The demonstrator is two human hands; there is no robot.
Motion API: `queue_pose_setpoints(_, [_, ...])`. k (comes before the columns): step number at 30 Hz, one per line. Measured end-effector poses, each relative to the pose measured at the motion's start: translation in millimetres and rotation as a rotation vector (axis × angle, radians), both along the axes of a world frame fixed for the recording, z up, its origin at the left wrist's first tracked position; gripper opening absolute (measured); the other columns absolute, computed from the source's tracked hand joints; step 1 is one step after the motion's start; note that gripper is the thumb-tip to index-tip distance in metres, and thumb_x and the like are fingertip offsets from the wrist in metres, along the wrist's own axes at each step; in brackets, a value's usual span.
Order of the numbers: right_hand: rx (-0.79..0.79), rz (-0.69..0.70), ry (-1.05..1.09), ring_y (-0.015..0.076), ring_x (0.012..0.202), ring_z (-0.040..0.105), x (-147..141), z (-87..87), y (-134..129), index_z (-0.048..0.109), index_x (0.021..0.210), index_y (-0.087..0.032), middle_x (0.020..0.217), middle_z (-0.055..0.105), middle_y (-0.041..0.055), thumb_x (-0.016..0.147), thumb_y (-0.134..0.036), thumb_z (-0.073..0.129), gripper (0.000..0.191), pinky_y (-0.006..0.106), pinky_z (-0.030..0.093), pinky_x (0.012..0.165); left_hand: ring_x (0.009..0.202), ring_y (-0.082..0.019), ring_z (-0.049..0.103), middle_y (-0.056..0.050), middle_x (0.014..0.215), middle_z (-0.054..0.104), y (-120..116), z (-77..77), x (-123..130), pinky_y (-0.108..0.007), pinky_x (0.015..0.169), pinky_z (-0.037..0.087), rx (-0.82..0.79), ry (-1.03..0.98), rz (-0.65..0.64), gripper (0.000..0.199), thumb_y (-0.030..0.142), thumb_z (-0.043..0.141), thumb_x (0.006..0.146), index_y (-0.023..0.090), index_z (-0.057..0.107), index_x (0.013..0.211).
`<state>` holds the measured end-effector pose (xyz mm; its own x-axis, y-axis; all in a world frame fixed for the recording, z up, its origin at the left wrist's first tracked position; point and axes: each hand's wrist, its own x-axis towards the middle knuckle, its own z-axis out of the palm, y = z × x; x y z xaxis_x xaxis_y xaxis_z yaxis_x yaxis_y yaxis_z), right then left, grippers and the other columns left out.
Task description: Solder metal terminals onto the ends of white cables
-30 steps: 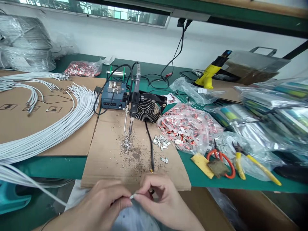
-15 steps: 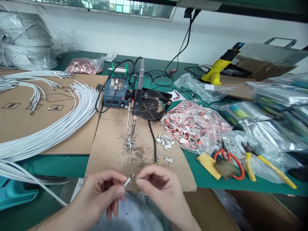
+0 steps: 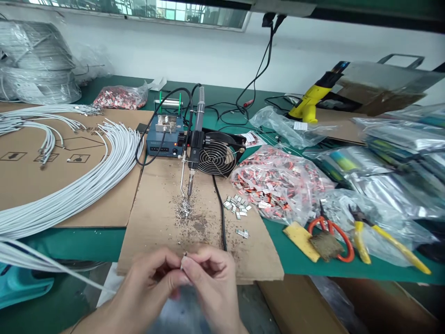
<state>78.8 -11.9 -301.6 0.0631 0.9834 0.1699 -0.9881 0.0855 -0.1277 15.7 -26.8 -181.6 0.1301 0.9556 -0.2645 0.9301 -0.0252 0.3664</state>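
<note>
My left hand (image 3: 149,280) is closed around the end of a white cable (image 3: 83,276), whose length trails off to the left. My right hand (image 3: 213,276) pinches the cable's tip, thumb and fingertips touching those of the left. Only a small dark bit of the tip shows between the fingers; its wires are mostly hidden. Both hands are over the front edge of a cardboard sheet (image 3: 149,232). Beyond them a soldering iron (image 3: 196,139) stands clamped, point down, over a heap of solder scraps (image 3: 185,211).
Small metal connectors (image 3: 238,204) lie right of a black cord, beside a bag of connectors (image 3: 278,181). Red-handled scissors (image 3: 347,241) and yellow-handled cutters (image 3: 399,246) are at the right. A fan (image 3: 217,157) and a soldering station (image 3: 163,141) stand behind. Bundled white cables (image 3: 97,176) fill the left.
My right hand has moved left and closed on the cable's tip, which stuck out bare from the left hand before. The view has shifted slightly.
</note>
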Motion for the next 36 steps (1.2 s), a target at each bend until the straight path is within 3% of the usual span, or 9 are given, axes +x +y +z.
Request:
queue_pose_setpoints(4, [0.06,-0.04,0.109,0.0049,0.043,0.03,5.7,-12.2,7.8,0.051,0.064,-0.015,0.046,0.036,-0.0046,0.079,-0.031,0.062,0.024,0.017,0.027,0.044,0.047,-0.007,0.053,-0.003,0.059,0.058,2.2,6.4,0.9,-0.016,0.049,0.041,-0.123,-0.26,0.158,0.039,0.049,0.058,0.077,0.01,0.053,0.074])
queue_pose_setpoints(9, [0.351,-0.11,-0.513,0.0075,0.055,0.044,40.6,-16.7,16.3,0.066,0.081,-0.017,0.063,0.054,0.0002,0.07,-0.018,0.069,0.012,0.019,0.033,0.049,0.041,-0.006,0.05,0.0,0.056,0.053,2.0,17.0,3.4,-0.014,0.042,0.034,-0.366,-0.288,0.202,0.041,0.051,0.054,0.079,0.01,0.051,0.076])
queue_pose_setpoints(14, [0.529,-0.22,-0.909,0.0074,0.058,0.048,60.7,-9.4,14.9,0.063,0.07,-0.015,0.061,0.053,-0.0008,0.076,-0.022,0.064,0.009,0.021,0.035,0.056,0.048,-0.006,0.049,0.0,0.058,0.051,0.8,20.4,6.6,-0.015,0.047,0.035,-0.34,-0.019,0.094,0.03,0.036,0.043,0.088,0.01,0.049,0.073])
queue_pose_setpoints(17, [0.556,-0.215,-0.78,0.0081,0.058,0.049,55.4,-10.3,14.1,0.062,0.066,-0.015,0.061,0.055,0.0007,0.075,-0.021,0.065,0.012,0.022,0.034,0.055,0.05,-0.005,0.048,0.0,0.061,0.051,1.0,21.5,8.1,-0.014,0.05,0.036,-0.391,-0.026,0.09,0.027,0.032,0.042,0.089,0.011,0.05,0.075])
queue_pose_setpoints(21, [0.436,-0.09,-0.17,0.0077,0.052,0.044,25.2,-7.2,10.1,0.055,0.058,-0.014,0.057,0.049,0.0005,0.068,-0.022,0.071,0.021,0.02,0.03,0.048,0.047,-0.005,0.046,-0.001,0.057,0.049,2.4,18.2,9.0,-0.014,0.046,0.035,-0.521,-0.276,0.135,0.038,0.046,0.052,0.082,0.01,0.05,0.071])
queue_pose_setpoints(26, [0.312,-0.038,0.19,0.0087,0.052,0.037,9.6,-7.6,12.6,0.063,0.066,-0.02,0.054,0.04,-0.001,0.069,-0.028,0.071,0.012,0.022,0.028,0.049,0.048,-0.006,0.05,-0.002,0.06,0.053,2.4,15.7,11.0,-0.014,0.046,0.036,-0.454,-0.319,0.161,0.04,0.05,0.055,0.079,0.01,0.055,0.074])
queue_pose_setpoints(30, [0.17,-0.269,-0.055,0.01,0.056,0.042,31.3,-18.7,20.5,0.065,0.071,-0.021,0.058,0.044,0.0004,0.075,-0.022,0.066,0.004,0.022,0.032,0.05,0.049,-0.007,0.054,-0.003,0.061,0.057,3.5,17.8,9.8,-0.017,0.051,0.04,-0.248,-0.175,0.132,0.036,0.045,0.055,0.081,0.01,0.059,0.079])
queue_pose_setpoints(33, [0.22,-0.217,-0.403,0.01,0.056,0.044,41.7,-20.0,20.8,0.067,0.074,-0.018,0.062,0.05,0.0017,0.068,-0.016,0.069,0.006,0.021,0.033,0.049,0.053,-0.009,0.056,-0.003,0.063,0.057,4.5,19.2,10.7,-0.019,0.054,0.042,-0.086,-0.04,0.026,0.031,0.04,0.052,0.083,0.011,0.062,0.081])
queue_pose_setpoints(36, [0.266,-0.136,-0.476,0.01,0.055,0.045,41.9,-13.9,18.3,0.067,0.076,-0.015,0.063,0.053,0.0025,0.069,-0.021,0.068,0.009,0.022,0.033,0.049,0.055,-0.01,0.057,-0.004,0.068,0.056,3.6,19.6,14.2,-0.019,0.055,0.041,-0.003,0.09,-0.023,0.031,0.04,0.05,0.084,0.013,0.065,0.08])
